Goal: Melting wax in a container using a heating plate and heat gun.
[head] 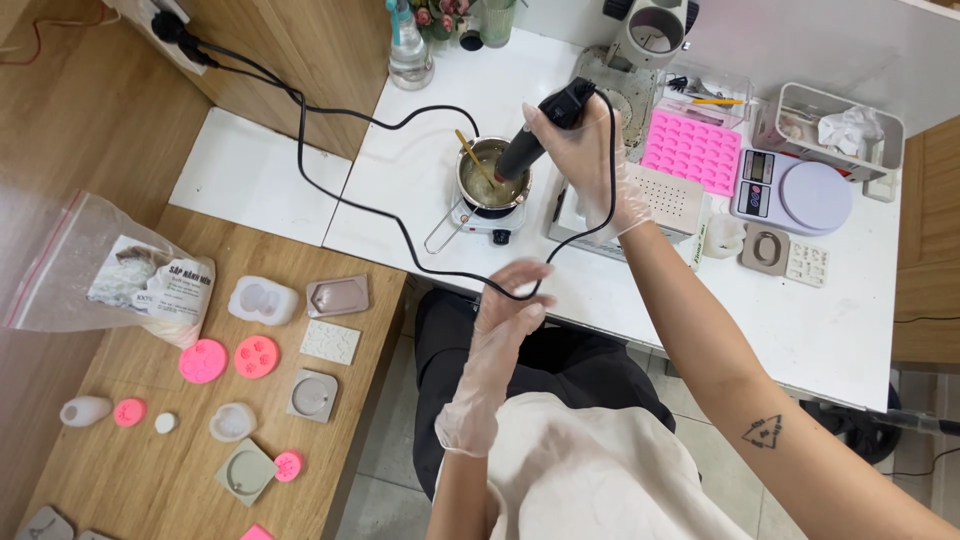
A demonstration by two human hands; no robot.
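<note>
Gloved right hand holds a black heat tool over a small pot; left hand hovers open by the cord.

The right hand point(590, 160), in a thin clear glove, has its fingers wrapped around the black heat tool point(540, 135), whose nozzle dips at about 7 o'clock into the steel pot point(490, 180). The pot sits on a small white hotplate point(487, 220), with a wooden stick point(474, 158) leaning inside it. The left hand point(505, 310), also gloved, has its fingers loosely spread and holds nothing; it hangs just beside the black cord point(400, 225), at 6 o'clock from the pot. At 3 o'clock from the right hand lie a pink mould tray point(692, 150) and a kitchen scale point(800, 195). Well off at 8 o'clock, a wooden bench point(190, 470) carries small pink moulds point(230, 358) and a plastic bag point(110, 275).
</note>
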